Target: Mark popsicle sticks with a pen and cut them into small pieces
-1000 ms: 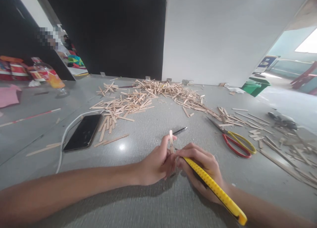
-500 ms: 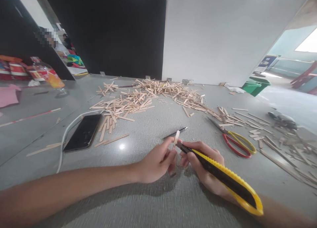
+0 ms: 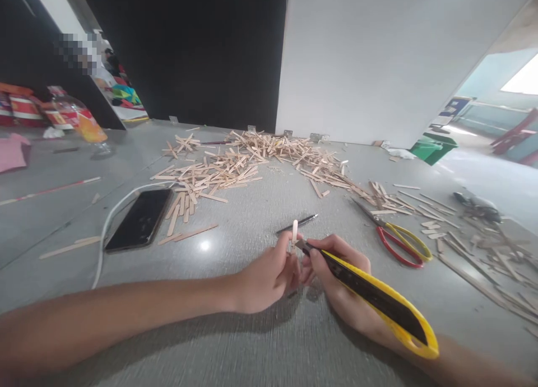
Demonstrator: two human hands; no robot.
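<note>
Between the fingers of my left hand (image 3: pixel 267 278) a short wooden craft stick (image 3: pixel 295 230) points upward, its rounded end showing above the fingertips. My right hand (image 3: pixel 342 275) is closed round a yellow and black utility knife (image 3: pixel 378 297). The knife's short blade (image 3: pixel 301 245) is at the stick's lower part; whether it touches the wood I cannot tell. Just beyond my fingers a dark pen (image 3: pixel 297 223) lies on the grey table (image 3: pixel 235 348). My left fingers partly hide the stick's lower end.
A heap of craft sticks (image 3: pixel 235 166) spreads across the back. Scissors (image 3: pixel 401 244) with red and yellow handles lie at right, near cut wood strips (image 3: pixel 474 264). A phone (image 3: pixel 140 220) and white cable (image 3: pixel 110 219) lie at left. A bottle (image 3: pixel 86 124) stands behind them.
The craft stick has turned more upright and shifted slightly left. My right hand and the utility knife have moved a little left too. Both hands keep their hold.
</note>
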